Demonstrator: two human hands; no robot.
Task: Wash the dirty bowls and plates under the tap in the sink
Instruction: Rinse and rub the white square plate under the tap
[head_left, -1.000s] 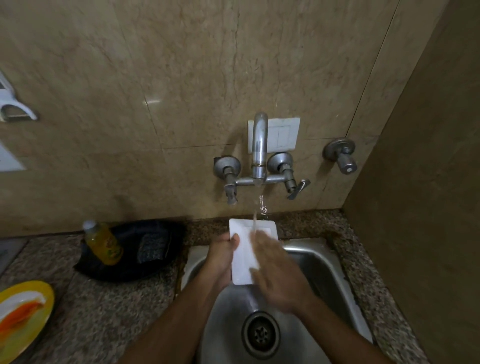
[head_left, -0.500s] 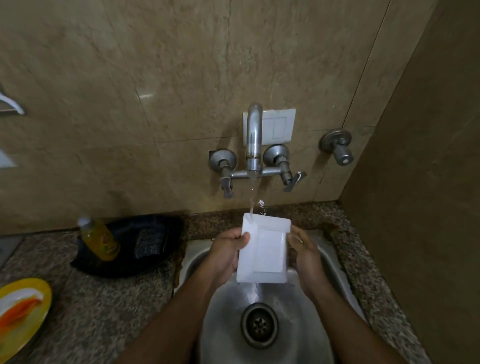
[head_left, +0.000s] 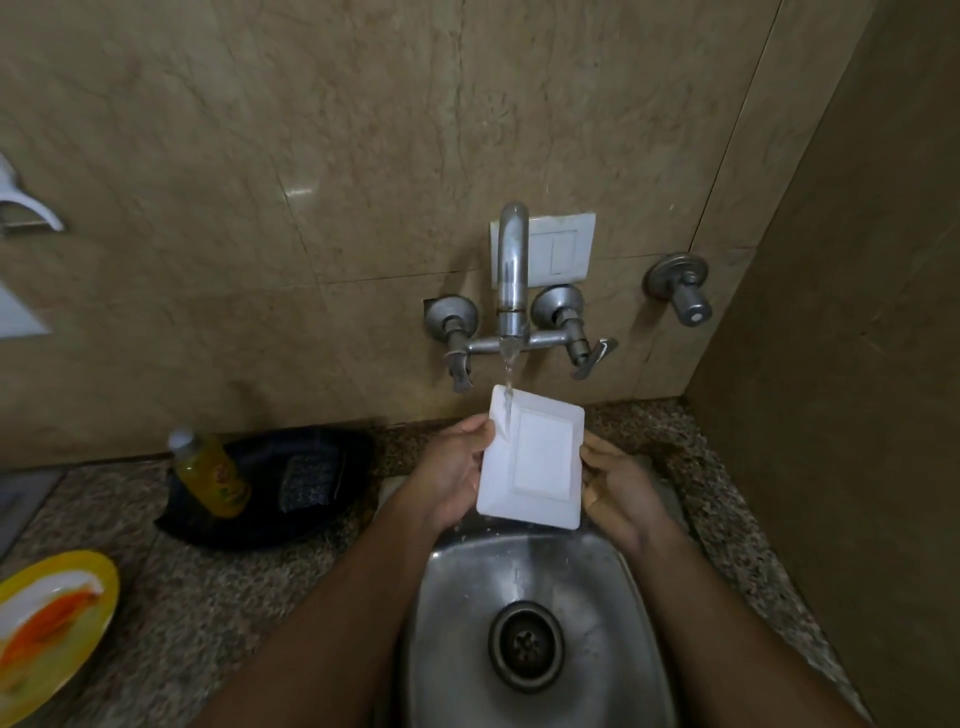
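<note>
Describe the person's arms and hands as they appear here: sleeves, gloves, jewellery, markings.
Both forearms are bare up to the frame's lower edge, with no sleeves in view. The left hand and right hand wear no gloves. No rings, watch, bracelets or markings show on either. Both look wet from splashing water.

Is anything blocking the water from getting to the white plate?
No, nothing visible does. The stream falls straight from the tap onto the upper left corner of the white plate. The left hand and right hand grip the plate's side edges, clear of the water, above the sink.
</note>
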